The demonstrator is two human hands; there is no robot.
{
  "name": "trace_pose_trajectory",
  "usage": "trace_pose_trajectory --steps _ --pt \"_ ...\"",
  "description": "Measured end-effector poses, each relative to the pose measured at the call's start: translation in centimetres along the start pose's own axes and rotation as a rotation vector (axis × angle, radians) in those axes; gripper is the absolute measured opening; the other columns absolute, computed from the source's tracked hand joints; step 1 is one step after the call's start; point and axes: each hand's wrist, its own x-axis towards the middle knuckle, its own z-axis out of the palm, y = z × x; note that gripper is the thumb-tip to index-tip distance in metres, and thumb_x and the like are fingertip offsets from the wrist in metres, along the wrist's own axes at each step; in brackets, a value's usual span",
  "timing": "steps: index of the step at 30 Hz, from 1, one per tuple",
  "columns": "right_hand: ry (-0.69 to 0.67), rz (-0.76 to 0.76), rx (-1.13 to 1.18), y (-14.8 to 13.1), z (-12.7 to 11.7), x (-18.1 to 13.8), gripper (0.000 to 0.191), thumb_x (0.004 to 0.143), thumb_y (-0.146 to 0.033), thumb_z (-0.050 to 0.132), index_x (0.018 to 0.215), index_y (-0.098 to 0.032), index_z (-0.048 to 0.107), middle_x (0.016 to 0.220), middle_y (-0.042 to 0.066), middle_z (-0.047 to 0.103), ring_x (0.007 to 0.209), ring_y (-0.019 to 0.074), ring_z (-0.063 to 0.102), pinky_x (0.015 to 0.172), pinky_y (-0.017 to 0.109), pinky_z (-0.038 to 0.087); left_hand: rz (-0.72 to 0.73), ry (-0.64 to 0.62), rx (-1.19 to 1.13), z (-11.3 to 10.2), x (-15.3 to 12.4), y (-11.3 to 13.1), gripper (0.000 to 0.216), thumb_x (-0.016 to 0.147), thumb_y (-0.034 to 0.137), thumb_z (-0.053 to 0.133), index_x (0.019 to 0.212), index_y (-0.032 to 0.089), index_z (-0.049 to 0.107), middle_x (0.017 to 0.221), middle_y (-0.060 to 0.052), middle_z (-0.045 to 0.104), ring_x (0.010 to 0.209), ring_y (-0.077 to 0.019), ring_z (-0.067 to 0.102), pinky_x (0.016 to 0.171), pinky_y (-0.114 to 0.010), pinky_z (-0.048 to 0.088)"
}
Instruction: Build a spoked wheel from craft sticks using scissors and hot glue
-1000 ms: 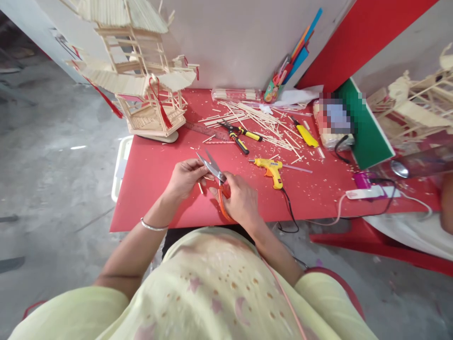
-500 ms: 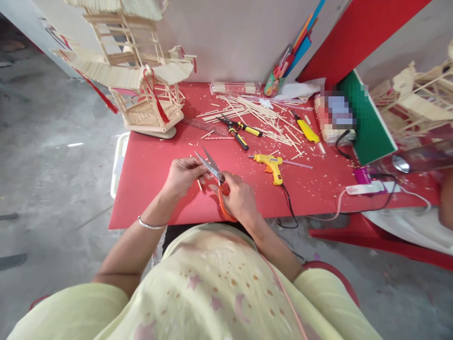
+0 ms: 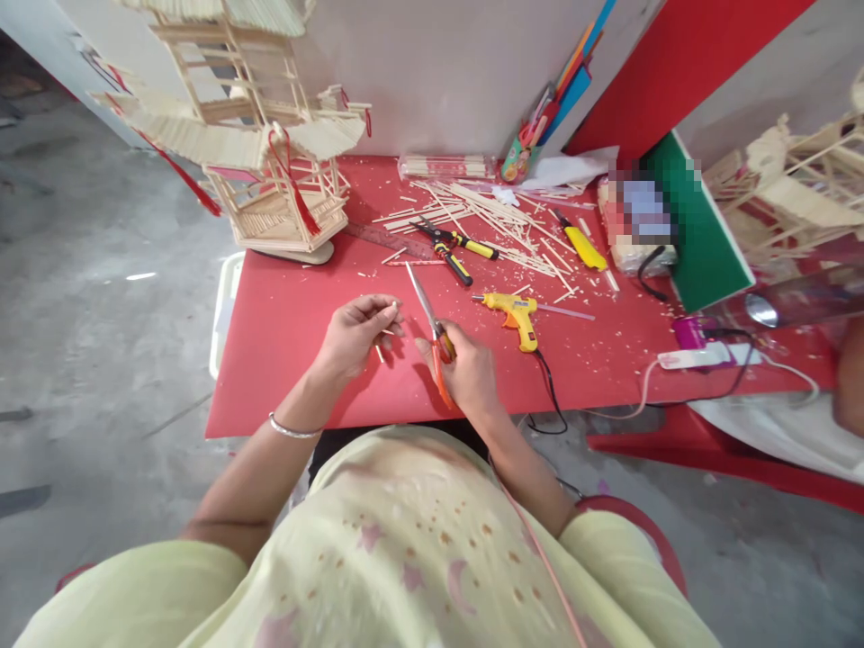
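Observation:
Above the near part of the red table (image 3: 270, 387), my left hand (image 3: 359, 335) pinches a short piece of thin wooden stick (image 3: 380, 355); most of it is hidden by the fingers. To its right, my right hand (image 3: 467, 367) is wrapped around the orange handles of the scissors (image 3: 424, 297). The blades look closed and point up and away from me, apart from the left hand. A yellow glue gun (image 3: 514, 315) lies just right of the scissors.
A wooden stick pagoda model (image 3: 283, 202) stands at the back left. Loose wooden sticks (image 3: 486, 209), black-and-yellow pliers (image 3: 449, 250), a ruler (image 3: 378, 238) and a yellow utility knife (image 3: 581, 243) lie behind the hands. A power strip (image 3: 702, 357) with cables is at right.
My right hand has drawn the scissors right, away from my left hand; their blades, parted before, now look closed. The left hand still pinches the stick.

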Motion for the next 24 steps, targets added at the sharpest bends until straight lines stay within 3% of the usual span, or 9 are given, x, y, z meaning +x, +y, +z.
trace_pose_trajectory --steps 4,9,14,24 --pt "-0.025 -0.026 0.038 -0.6 0.3 -0.4 0.041 0.098 -0.051 0.055 0.129 -0.025 0.064 0.094 0.005 0.077 0.084 0.0210 0.072 0.071 0.026 0.044 -0.005 -0.003 -0.004 0.3 -0.2 0.4 0.039 0.074 0.039 0.086 0.096 0.015 0.064 0.087 -0.005 0.073 0.062 -0.0155 0.071 0.041 -0.021 0.053" --pt "-0.024 -0.001 0.045 -0.7 0.3 -0.5 0.041 0.098 -0.053 0.056 0.127 -0.025 0.064 0.094 0.005 0.077 0.082 0.0207 0.071 0.071 0.027 0.044 0.032 0.093 -0.007 0.1 0.1 0.6 0.027 0.075 0.032 0.083 0.089 0.015 0.068 0.065 0.002 0.064 0.047 -0.0066 0.058 0.040 -0.015 0.045" --pt "-0.032 -0.025 0.004 -0.9 0.2 -0.6 0.045 0.098 -0.053 0.056 0.134 -0.025 0.061 0.102 0.006 0.076 0.086 0.0207 0.071 0.073 0.027 0.044 -0.007 0.097 -0.143 -0.1 0.2 0.5 0.022 0.074 0.022 0.081 0.089 0.015 0.067 0.085 -0.004 0.075 0.072 -0.0126 0.074 0.049 -0.015 0.049" --pt "-0.071 -0.062 -0.142 -1.6 0.3 -0.7 0.055 0.100 -0.058 0.053 0.142 -0.023 0.055 0.115 0.011 0.072 0.105 0.0247 0.067 0.080 0.030 0.043 0.037 0.072 -0.216 -0.6 0.5 -0.8 0.039 0.059 0.022 0.096 0.091 0.012 0.077 0.071 -0.003 0.075 0.058 -0.0094 0.068 0.051 -0.014 0.053"
